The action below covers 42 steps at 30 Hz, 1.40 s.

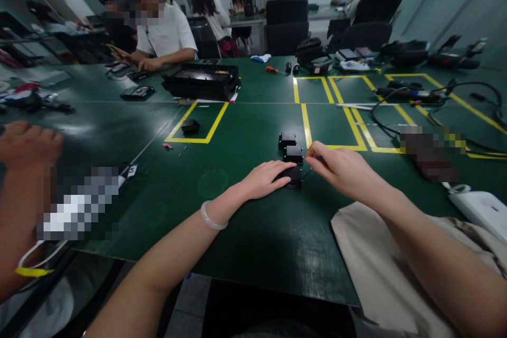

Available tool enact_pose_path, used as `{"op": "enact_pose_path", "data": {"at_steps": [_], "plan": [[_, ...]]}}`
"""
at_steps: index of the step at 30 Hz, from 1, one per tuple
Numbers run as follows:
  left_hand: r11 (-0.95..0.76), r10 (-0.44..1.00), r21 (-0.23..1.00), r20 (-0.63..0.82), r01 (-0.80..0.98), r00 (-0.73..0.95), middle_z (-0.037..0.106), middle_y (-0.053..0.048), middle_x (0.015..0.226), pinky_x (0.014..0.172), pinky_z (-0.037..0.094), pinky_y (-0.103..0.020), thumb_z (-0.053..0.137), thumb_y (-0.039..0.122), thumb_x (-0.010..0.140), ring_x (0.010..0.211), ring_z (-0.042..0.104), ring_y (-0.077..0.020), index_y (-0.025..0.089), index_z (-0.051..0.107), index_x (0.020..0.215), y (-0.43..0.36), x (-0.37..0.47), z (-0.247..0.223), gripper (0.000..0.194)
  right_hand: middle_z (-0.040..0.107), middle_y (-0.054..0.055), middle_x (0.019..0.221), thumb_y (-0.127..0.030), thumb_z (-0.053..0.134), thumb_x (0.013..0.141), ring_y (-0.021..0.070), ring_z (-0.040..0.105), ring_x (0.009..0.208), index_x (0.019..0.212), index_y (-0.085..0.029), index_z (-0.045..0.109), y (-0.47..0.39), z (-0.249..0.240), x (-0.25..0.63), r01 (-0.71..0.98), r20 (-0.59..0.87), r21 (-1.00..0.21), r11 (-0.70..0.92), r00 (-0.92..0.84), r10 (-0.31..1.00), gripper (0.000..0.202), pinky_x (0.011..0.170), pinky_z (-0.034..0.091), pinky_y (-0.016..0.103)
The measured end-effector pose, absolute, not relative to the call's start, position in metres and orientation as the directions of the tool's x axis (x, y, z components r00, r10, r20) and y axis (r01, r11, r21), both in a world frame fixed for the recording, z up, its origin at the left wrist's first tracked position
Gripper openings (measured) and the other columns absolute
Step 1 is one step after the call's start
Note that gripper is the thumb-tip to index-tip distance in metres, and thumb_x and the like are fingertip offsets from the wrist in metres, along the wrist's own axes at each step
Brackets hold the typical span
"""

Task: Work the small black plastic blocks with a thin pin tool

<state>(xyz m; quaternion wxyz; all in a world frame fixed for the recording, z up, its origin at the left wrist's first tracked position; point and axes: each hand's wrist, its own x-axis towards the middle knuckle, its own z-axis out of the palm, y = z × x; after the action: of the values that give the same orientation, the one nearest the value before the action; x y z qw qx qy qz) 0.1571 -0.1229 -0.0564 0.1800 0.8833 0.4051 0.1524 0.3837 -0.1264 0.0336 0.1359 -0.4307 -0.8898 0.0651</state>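
Three small black blocks stand in a column on the green table. My left hand, a pale bangle on its wrist, has its fingers stretched over the nearest block and touches it. Just beyond are the middle block and the far block. To the right of them, my right hand has thumb and fingers drawn together beside the near and middle blocks. A thin dark piece shows below its fingertips; what the pinch itself holds is too small to make out.
A black tray and a small black part lie beyond, to the left. Yellow tape marks the table. Cables and a beige cloth are at right. Another person's hand is at far left.
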Motion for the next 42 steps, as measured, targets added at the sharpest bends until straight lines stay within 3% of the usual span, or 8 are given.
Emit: {"op": "enact_pose_path", "data": {"at_steps": [4, 9, 14, 19, 34, 39, 42], "plan": [[-0.606, 0.770, 0.445, 0.119, 0.660, 0.627, 0.054, -0.007, 0.133, 0.102, 0.040, -0.040, 0.034, 0.045, 0.101, 0.119, 0.052, -0.0233, 0.026, 0.039, 0.141, -0.1230, 0.1570, -0.0560, 0.045, 0.064, 0.002, 0.073, -0.035, 0.035, 0.097, 0.0164, 0.056, 0.060, 0.101, -0.020, 0.051, -0.1269, 0.0345, 0.3841, 0.735, 0.183, -0.268, 0.624, -0.596, 0.781, 0.022, 0.054, 0.029, 0.027], [-0.605, 0.771, 0.443, 0.122, 0.661, 0.625, 0.055, -0.007, 0.132, 0.101, 0.040, -0.039, 0.034, 0.045, 0.101, 0.118, 0.053, -0.0231, 0.026, 0.040, 0.140, -0.1226, 0.1566, -0.0568, 0.044, 0.063, 0.002, 0.068, -0.041, 0.035, 0.097, 0.0175, 0.056, 0.059, 0.093, -0.020, 0.055, -0.1267, 0.0340, 0.3834, 0.758, 0.188, -0.211, 0.618, -0.589, 0.786, 0.029, 0.053, 0.027, 0.027], [-0.613, 0.766, 0.439, 0.128, 0.656, 0.630, 0.054, -0.006, 0.132, 0.101, 0.040, -0.039, 0.034, 0.045, 0.101, 0.118, 0.052, -0.0230, 0.026, 0.039, 0.140, -0.1221, 0.1568, -0.0583, 0.044, 0.062, 0.001, 0.070, -0.036, 0.035, 0.097, 0.0164, 0.055, 0.059, 0.102, -0.020, 0.052, -0.1267, 0.0334, 0.3834, 0.745, 0.194, -0.234, 0.625, -0.594, 0.781, 0.024, 0.054, 0.027, 0.027], [-0.614, 0.767, 0.426, 0.122, 0.665, 0.630, 0.055, -0.007, 0.132, 0.101, 0.040, -0.039, 0.034, 0.045, 0.101, 0.118, 0.053, -0.0230, 0.026, 0.039, 0.140, -0.1221, 0.1572, -0.0583, 0.044, 0.061, 0.002, 0.068, -0.042, 0.036, 0.097, 0.0177, 0.056, 0.059, 0.095, -0.020, 0.054, -0.1260, 0.0321, 0.3833, 0.762, 0.187, -0.208, 0.613, -0.584, 0.790, 0.029, 0.053, 0.026, 0.027], [-0.610, 0.767, 0.437, 0.116, 0.661, 0.631, 0.054, -0.006, 0.132, 0.101, 0.040, -0.039, 0.034, 0.045, 0.101, 0.118, 0.052, -0.0229, 0.026, 0.038, 0.141, -0.1224, 0.1570, -0.0572, 0.044, 0.063, 0.002, 0.070, -0.035, 0.036, 0.097, 0.0167, 0.056, 0.059, 0.102, -0.019, 0.053, -0.1268, 0.0322, 0.3822, 0.770, 0.201, -0.199, 0.606, -0.573, 0.794, 0.024, 0.053, 0.026, 0.027], [-0.613, 0.765, 0.437, 0.120, 0.658, 0.633, 0.055, -0.006, 0.131, 0.100, 0.041, -0.039, 0.035, 0.045, 0.101, 0.117, 0.053, -0.0227, 0.026, 0.039, 0.140, -0.1226, 0.1565, -0.0577, 0.044, 0.064, 0.004, 0.070, -0.044, 0.033, 0.098, 0.0193, 0.058, 0.062, 0.093, -0.020, 0.055, -0.1260, 0.0327, 0.3828, 0.800, 0.168, -0.146, 0.582, -0.560, 0.811, 0.033, 0.053, 0.025, 0.028], [-0.612, 0.764, 0.444, 0.120, 0.654, 0.634, 0.055, -0.006, 0.132, 0.101, 0.040, -0.039, 0.035, 0.044, 0.101, 0.118, 0.052, -0.0226, 0.026, 0.039, 0.140, -0.1227, 0.1563, -0.0570, 0.044, 0.065, 0.004, 0.073, -0.038, 0.034, 0.097, 0.0190, 0.058, 0.062, 0.099, -0.019, 0.053, -0.1264, 0.0333, 0.3831, 0.800, 0.164, -0.157, 0.579, -0.557, 0.814, 0.027, 0.053, 0.026, 0.028]]}}
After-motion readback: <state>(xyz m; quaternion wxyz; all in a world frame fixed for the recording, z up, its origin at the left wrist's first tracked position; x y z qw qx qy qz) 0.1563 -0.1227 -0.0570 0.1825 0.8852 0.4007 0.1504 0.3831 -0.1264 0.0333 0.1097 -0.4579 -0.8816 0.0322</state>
